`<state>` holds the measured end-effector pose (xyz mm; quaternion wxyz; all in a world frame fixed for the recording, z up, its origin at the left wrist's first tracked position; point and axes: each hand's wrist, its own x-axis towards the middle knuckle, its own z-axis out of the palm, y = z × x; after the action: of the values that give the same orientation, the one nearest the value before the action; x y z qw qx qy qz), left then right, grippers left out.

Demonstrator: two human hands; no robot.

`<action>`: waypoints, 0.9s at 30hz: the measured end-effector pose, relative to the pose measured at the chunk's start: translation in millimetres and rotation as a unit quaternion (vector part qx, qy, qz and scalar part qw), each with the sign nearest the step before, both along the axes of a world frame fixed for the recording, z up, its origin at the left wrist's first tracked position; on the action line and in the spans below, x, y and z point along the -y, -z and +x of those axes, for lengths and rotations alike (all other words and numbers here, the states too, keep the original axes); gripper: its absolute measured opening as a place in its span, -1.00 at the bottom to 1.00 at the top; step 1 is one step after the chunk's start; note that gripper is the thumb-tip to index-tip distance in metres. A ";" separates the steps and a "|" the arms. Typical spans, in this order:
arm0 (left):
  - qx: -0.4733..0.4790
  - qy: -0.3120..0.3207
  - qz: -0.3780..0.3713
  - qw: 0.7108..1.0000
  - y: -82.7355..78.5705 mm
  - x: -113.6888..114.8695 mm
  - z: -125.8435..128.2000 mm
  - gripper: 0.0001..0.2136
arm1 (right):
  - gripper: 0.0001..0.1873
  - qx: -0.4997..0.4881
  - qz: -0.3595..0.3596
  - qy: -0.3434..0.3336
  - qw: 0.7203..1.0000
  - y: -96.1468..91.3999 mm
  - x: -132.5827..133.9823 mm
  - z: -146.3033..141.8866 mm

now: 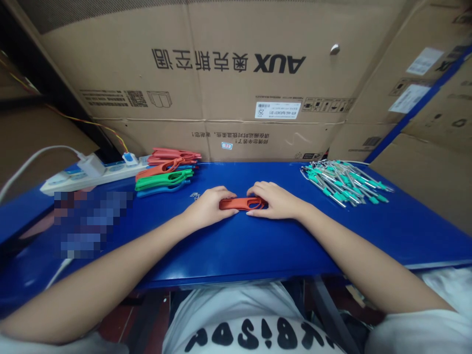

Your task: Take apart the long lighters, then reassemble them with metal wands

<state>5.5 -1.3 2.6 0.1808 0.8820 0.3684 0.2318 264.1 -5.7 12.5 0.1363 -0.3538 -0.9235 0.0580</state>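
Observation:
An orange-red plastic holder (241, 203), long and slim with a looped opening at its right end, lies level across the middle of the blue table. Around its left end, my left hand (211, 205) is closed, thumb in front and fingers behind. My right hand (275, 200) grips the looped right end in the same way. The fingers cover both tips of the holder. Left of my hands is a stack of similar holders (164, 179) in red, orange, green and blue. To the right lies a loose pile of thin silver rods with teal parts (346, 182).
A white power strip (110, 173) with plugs and cables runs along the back left. Large cardboard sheets (221, 98) stand behind the blue table (236, 250) and at its right. A blurred patch (92, 223) hides something on the left.

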 end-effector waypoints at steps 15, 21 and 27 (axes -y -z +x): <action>-0.281 -0.090 0.155 0.943 -95.8 -34.5 -68.3 -0.70 | -0.39 -0.045 0.047 0.083 0.994 -11.4 -3.1 14.6; -0.262 -0.246 0.094 0.929 -130.3 -91.0 -142.8 -0.59 | -0.42 -0.061 0.036 0.100 0.993 -12.1 -6.9 21.4; -0.185 -0.291 0.064 0.936 -96.9 -103.1 -158.4 -0.40 | -0.40 -0.050 0.009 0.091 0.994 -9.3 -7.2 19.3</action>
<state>-152.8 101.8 99.5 -0.0227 0.7730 0.6205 0.1299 283.4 1.5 21.7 0.1905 -0.4322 -0.8797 0.0549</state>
